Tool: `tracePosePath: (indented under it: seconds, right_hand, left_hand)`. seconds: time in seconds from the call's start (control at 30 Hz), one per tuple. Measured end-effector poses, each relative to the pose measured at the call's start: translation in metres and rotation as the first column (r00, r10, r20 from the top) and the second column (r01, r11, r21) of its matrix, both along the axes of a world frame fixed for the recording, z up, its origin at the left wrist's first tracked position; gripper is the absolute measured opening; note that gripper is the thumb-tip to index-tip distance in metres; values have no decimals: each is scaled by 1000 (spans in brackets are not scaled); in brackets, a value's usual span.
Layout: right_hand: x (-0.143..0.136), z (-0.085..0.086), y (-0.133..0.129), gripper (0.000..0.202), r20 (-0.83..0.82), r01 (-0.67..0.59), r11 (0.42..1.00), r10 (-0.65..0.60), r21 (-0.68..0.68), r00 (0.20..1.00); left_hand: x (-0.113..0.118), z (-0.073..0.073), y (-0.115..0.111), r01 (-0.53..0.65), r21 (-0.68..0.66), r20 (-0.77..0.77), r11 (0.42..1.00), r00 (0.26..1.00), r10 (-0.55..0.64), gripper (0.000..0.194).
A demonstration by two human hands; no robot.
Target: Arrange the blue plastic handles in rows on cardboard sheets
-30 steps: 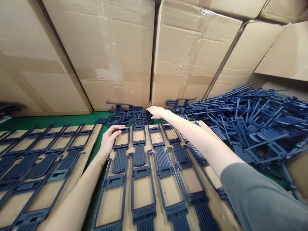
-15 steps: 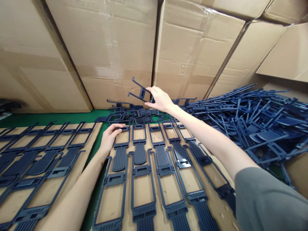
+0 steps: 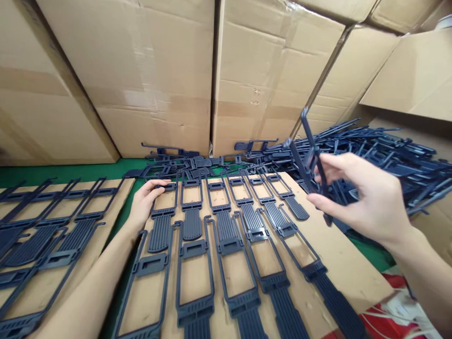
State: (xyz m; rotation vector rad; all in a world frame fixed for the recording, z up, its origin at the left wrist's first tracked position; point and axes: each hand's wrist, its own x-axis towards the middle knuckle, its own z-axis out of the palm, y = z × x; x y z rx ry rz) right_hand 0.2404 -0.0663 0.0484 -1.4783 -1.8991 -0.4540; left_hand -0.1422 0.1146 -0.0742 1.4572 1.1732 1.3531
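Note:
My right hand (image 3: 367, 202) is closed around a dark blue plastic frame (image 3: 312, 165) with two hooked prongs pointing up, raised above the right side of a cardboard sheet (image 3: 339, 249). At the sheet's far left corner, my left hand (image 3: 146, 200) has its thumb and fingers closed at the top end of a flat-lying frame (image 3: 164, 212). Similar frames, each with a ribbed paddle end, lie in two rows across the sheet; one ribbed paddle (image 3: 295, 208) ends the far row on the right.
A large tangled heap of frames (image 3: 384, 150) rises at the right back, and a smaller pile (image 3: 201, 162) runs behind the sheet. More frames cover a second cardboard sheet (image 3: 122, 188) at left. Tall cartons (image 3: 158, 84) wall the back. Red material (image 3: 383, 327) shows at lower right.
My right hand has swung from above the back pile to the right, bringing its frame nearer and turning it upright. My left hand stays at the same frame. The view has shifted right.

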Motion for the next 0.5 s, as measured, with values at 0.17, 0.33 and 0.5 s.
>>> tracePosePath:
  seconds: [0.17, 0.33, 0.5]
  right_hand:
    - [37, -48, -31, 49, 29, 205, 961, -204, -187, 979]
    - [51, -81, -46, 50, 50, 303, 893, -304, -333, 951]
    - [51, -96, -49, 49, 123, 373, 840, -354, -394, 927]
  left_hand:
    - [3, 4, -3, -8, 12, -7, 1000, 1000, 9, 24]
    - [4, 5, -3, -15, 15, -25, 1000, 1000, 15, 24]
    - [2, 3, 0, -12, 9, -21, 1000, 1000, 12, 26]
